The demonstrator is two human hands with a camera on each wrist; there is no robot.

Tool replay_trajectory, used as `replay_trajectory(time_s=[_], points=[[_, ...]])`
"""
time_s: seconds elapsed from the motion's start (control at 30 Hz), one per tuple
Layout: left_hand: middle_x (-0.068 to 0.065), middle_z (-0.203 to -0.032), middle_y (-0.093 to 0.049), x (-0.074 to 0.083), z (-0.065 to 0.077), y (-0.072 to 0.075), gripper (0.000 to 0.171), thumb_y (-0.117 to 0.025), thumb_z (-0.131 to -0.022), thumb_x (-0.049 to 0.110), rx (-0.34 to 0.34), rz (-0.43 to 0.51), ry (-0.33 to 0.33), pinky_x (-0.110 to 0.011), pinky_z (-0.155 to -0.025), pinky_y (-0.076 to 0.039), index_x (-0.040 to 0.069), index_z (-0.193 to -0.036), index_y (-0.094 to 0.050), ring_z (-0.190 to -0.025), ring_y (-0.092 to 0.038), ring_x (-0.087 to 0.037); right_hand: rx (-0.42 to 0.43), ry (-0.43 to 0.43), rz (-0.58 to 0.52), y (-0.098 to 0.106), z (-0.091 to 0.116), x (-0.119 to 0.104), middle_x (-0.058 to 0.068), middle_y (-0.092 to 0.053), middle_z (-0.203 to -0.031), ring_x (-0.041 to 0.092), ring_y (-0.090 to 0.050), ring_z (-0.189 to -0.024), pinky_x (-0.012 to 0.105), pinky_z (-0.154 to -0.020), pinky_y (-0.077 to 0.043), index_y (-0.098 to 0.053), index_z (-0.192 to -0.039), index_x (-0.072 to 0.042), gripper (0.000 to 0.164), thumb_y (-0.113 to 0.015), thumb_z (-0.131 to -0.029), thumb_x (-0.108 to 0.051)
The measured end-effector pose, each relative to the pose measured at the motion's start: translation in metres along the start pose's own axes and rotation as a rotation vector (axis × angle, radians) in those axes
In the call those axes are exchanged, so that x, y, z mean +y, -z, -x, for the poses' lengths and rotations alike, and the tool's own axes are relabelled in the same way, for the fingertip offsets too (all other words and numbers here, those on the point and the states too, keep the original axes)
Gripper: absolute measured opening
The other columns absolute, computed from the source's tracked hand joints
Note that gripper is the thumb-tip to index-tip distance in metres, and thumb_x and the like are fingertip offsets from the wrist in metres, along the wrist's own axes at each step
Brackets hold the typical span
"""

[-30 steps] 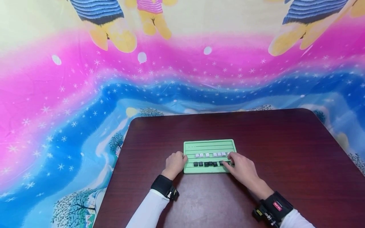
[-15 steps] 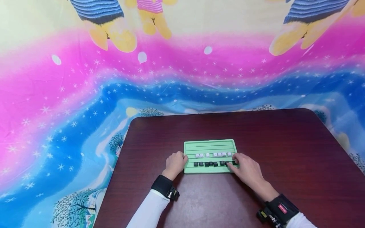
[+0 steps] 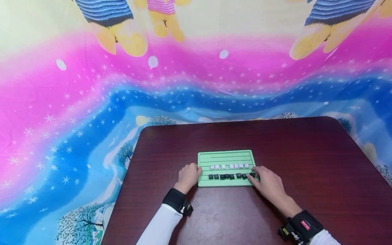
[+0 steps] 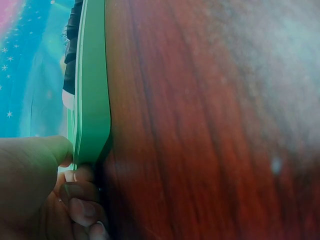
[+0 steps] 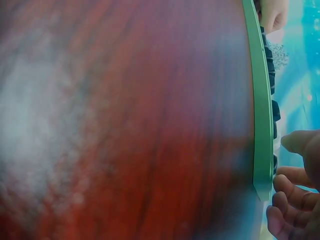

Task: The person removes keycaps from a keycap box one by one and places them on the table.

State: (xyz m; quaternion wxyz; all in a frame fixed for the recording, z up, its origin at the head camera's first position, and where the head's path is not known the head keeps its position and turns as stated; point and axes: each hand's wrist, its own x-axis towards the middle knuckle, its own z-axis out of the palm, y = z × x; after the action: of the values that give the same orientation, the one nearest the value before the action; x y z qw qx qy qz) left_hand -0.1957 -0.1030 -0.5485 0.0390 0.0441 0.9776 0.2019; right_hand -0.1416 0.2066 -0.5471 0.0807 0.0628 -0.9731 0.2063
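Black keycaps could be knocked askew if clipped by right hand; its thumb and fingers are parted at the row's right end, contact can't be told; green tray could be skewed if left hand's pinch on its left edge is slackened; tray is laid flat on table, long axis left-right, black row nearside.

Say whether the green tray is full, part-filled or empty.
Part-filled: the tray holds a row of white keycaps and one of black keycaps; strips farther back look bare.
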Motion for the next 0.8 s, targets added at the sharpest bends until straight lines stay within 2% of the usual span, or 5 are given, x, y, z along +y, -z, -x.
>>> replay_trajectory(time_s=[0.4,0.8], points=[[0.006,-0.051,-0.027,-0.0003,0.0003,-0.0008,0.051,-0.054,-0.101,0.029,0.004,-0.011,-0.001,-0.029,-0.048,-0.027,0.02,-0.055,-0.035,-0.045,-0.034,-0.014,-0.017,0.006,0.007,-0.0006,0.0013,0.001,0.001,-0.065,-0.085,0.009,-0.053,-0.064,0.028,-0.05,-0.039,-0.074,-0.103,-0.008,0.023,-0.078,-0.087,-0.023],[0.007,-0.052,-0.029,-0.0014,-0.0017,-0.002,0.051,-0.054,-0.1,0.029,0.015,-0.029,-0.003,-0.029,-0.049,-0.03,0.02,-0.054,-0.035,-0.047,-0.037,-0.013,-0.034,-0.005,0.015,0.0009,-0.0005,0.0013,0.001,-0.066,-0.087,0.012,-0.059,-0.069,0.03,-0.052,-0.042,-0.075,-0.103,-0.009,0.02,-0.078,-0.087,-0.021]])
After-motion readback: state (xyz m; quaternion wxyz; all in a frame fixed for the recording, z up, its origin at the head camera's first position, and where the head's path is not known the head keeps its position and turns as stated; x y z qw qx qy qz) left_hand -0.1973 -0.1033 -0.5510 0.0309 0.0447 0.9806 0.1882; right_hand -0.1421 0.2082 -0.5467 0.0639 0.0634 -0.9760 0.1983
